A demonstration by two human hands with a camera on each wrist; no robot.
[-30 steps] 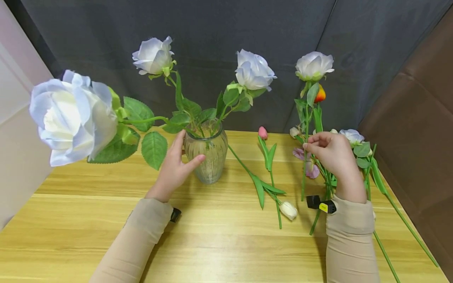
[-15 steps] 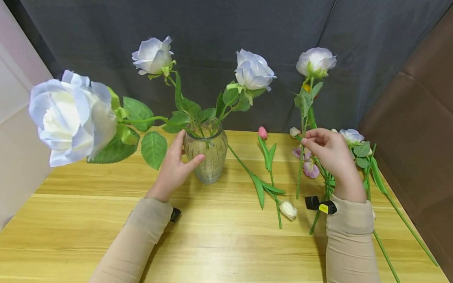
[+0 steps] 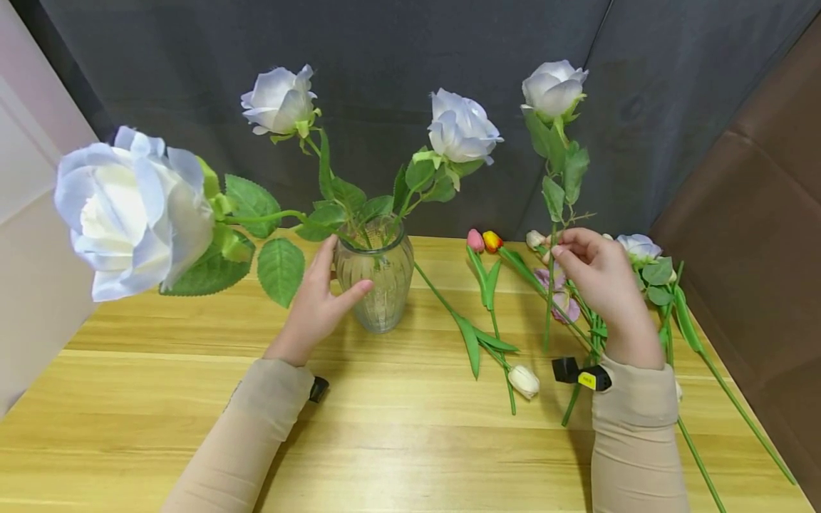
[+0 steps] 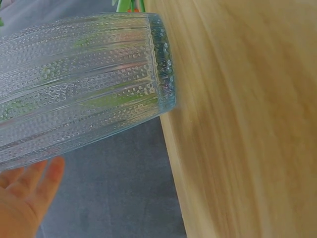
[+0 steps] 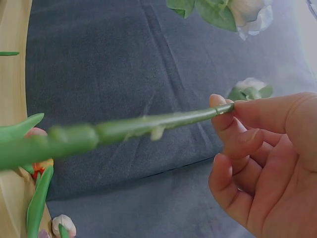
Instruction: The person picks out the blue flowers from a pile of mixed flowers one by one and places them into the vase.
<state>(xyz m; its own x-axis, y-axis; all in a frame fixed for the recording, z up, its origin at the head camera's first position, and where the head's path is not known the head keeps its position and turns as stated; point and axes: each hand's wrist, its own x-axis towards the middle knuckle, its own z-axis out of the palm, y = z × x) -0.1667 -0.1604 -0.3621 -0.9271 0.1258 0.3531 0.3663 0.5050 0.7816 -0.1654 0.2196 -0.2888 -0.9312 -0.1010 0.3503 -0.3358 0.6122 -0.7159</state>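
In the head view my left hand (image 3: 323, 303) is at the left side of a ribbed clear glass vase (image 3: 375, 292), thumb extended toward its front. In the left wrist view, its straight fingers (image 4: 47, 183) lie against the vase's textured wall. Several pale blue-white roses stand in the vase, one large bloom (image 3: 137, 214) leaning far left and another rose (image 3: 462, 128) leaning right. My right hand (image 3: 596, 278) pinches the stem of a separate rose (image 3: 554, 89) between thumb and fingers, holding it upright. The stem (image 5: 163, 120) crosses the right wrist view.
On the wooden table (image 3: 398, 442) lie a pink tulip (image 3: 475, 240), an orange-yellow tulip (image 3: 492, 241) and a white tulip (image 3: 524, 382). More flowers, including a purple bloom (image 3: 564, 305) and a bluish rose (image 3: 640, 248), lie under and beside the right forearm. A dark panel (image 3: 385, 43) stands behind.
The pinched rose has risen slightly and turned. The orange-yellow tulip, upright behind it earlier, now lies on the table beside the pink one. The left hand and vase have stayed put.
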